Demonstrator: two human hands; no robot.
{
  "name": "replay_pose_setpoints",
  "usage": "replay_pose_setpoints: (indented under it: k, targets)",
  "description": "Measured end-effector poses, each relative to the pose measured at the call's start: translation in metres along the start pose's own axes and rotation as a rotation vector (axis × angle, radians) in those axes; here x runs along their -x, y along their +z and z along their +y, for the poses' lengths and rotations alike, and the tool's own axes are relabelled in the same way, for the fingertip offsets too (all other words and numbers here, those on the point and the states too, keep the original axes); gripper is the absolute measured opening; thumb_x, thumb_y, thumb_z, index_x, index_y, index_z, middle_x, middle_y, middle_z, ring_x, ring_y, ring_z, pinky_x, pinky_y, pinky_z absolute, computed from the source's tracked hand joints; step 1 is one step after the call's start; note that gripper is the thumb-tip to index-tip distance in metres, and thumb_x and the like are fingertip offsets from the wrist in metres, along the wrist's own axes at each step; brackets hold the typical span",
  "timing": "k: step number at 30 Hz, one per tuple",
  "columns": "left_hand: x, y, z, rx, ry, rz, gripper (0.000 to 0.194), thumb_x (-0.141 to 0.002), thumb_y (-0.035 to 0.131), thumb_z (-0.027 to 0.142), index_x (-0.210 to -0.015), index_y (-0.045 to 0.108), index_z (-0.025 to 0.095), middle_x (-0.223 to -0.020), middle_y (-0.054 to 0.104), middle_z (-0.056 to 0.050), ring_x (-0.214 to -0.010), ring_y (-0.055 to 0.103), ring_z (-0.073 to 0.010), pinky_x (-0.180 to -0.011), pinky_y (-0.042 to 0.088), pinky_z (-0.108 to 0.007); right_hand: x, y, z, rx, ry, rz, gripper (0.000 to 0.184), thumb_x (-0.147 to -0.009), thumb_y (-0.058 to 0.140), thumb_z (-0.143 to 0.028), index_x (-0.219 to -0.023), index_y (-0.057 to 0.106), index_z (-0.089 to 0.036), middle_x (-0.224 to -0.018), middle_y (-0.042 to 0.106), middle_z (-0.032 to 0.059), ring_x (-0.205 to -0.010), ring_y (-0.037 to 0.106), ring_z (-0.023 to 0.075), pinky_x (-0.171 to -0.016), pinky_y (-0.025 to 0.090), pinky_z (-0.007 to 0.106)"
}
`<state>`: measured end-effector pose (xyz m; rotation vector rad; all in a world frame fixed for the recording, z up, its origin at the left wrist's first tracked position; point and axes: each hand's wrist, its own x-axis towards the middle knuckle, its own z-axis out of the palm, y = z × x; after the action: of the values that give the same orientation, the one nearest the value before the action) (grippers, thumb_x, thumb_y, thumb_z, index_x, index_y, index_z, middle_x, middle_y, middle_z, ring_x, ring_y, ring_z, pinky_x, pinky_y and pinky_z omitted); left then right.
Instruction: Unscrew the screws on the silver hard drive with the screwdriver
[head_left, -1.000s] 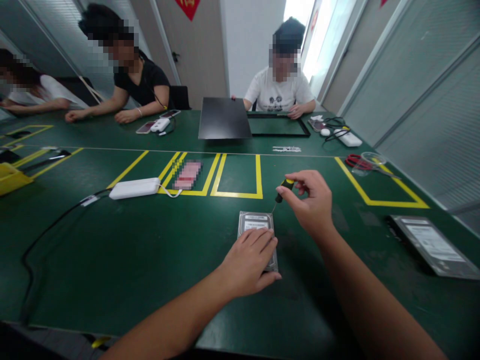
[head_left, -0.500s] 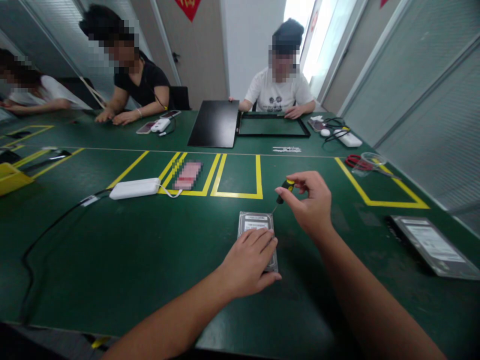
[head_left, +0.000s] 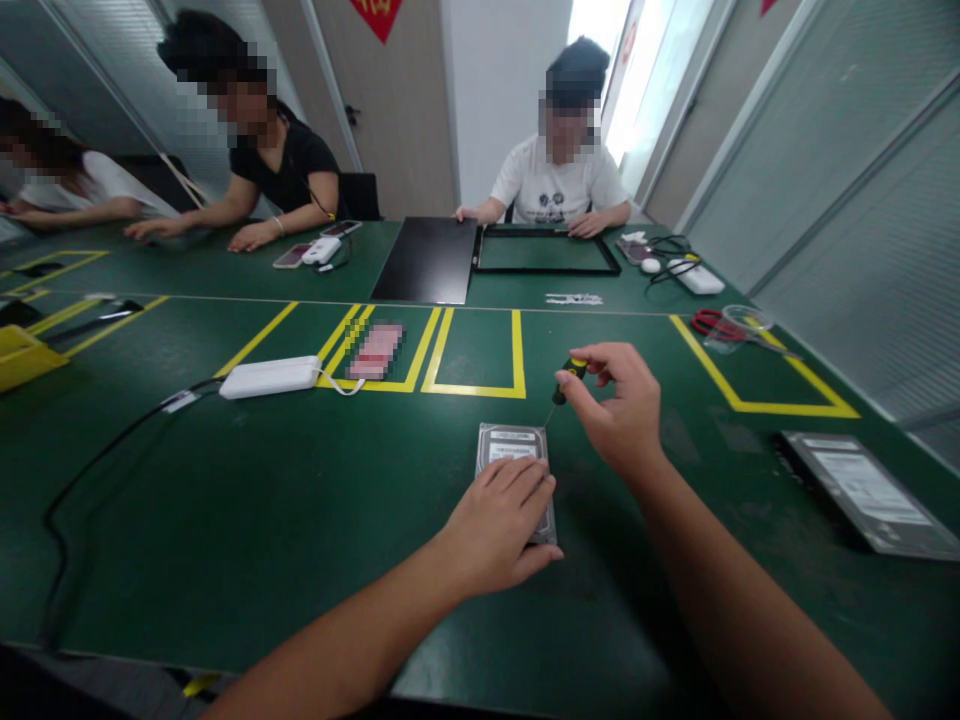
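Note:
A silver hard drive (head_left: pixel 512 436) with a white label lies flat on the green table in front of me. My left hand (head_left: pixel 504 510) lies across its nearer part and holds it down, the fingers over its top and the thumb by its near right corner. Pinched between the thumb and fingers of my right hand (head_left: pixel 619 405) is a small black-and-yellow screwdriver (head_left: pixel 570 380). It leans, and its thin shaft reaches the drive's far right corner. Whether the tip sits in a screw is too small to tell.
A larger hard drive (head_left: pixel 862 490) lies to the right. Scissors with red handles (head_left: pixel 709 322) rest beyond it. To the left are a white power bank (head_left: pixel 270 377) with a black cable and a phone (head_left: pixel 377 352). Across the table, a person handles a dark panel (head_left: pixel 427 260) beside a black frame (head_left: pixel 547 270).
The screwdriver in my right hand has shifted slightly left; my left hand stays put. Opposite, the dark panel has tilted lower, and another person's hand has moved left.

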<state>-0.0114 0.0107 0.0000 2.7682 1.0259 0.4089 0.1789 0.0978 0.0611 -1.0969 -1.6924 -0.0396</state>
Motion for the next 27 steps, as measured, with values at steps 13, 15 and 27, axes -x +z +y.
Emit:
replay_pose_setpoints:
  k: [13,15,27]
  targets:
    - [0.0,0.001,-0.0001,0.001,-0.005,-0.005,0.073,-0.09,0.063,0.057,-0.144,0.046,0.011,-0.153,0.044,-0.015,-0.143,0.036,-0.0315,-0.12,0.027,-0.048,0.0023,-0.0006,0.0003,-0.044,-0.011,-0.008,0.022,-0.089,0.058,-0.02,-0.106,0.071,-0.023,-0.1,0.074,0.0056,-0.09,0.066,0.0214,-0.073,0.051,0.038]
    - [0.0001,0.0011,-0.0001,0.002,-0.003,-0.005,0.073,-0.09,0.063,0.056,-0.144,0.046,0.011,-0.153,0.044,-0.015,-0.143,0.037,-0.0317,-0.12,0.028,-0.049,0.0011,-0.0007,0.0003,-0.015,-0.027,-0.005,0.018,-0.087,0.063,-0.023,-0.103,0.071,-0.022,-0.095,0.072,0.0055,-0.087,0.064,0.0216,-0.069,0.05,0.037]
    - [-0.0001,-0.0001,0.0003,0.004,-0.001,0.014,0.072,-0.09,0.062,0.057,-0.144,0.046,0.012,-0.152,0.046,-0.015,-0.142,0.039,-0.031,-0.12,0.029,-0.048,0.0014,-0.0008,-0.0002,-0.039,0.001,-0.003,0.017,-0.088,0.062,-0.024,-0.102,0.071,-0.023,-0.096,0.072,0.0052,-0.085,0.064,0.0208,-0.069,0.05,0.036]
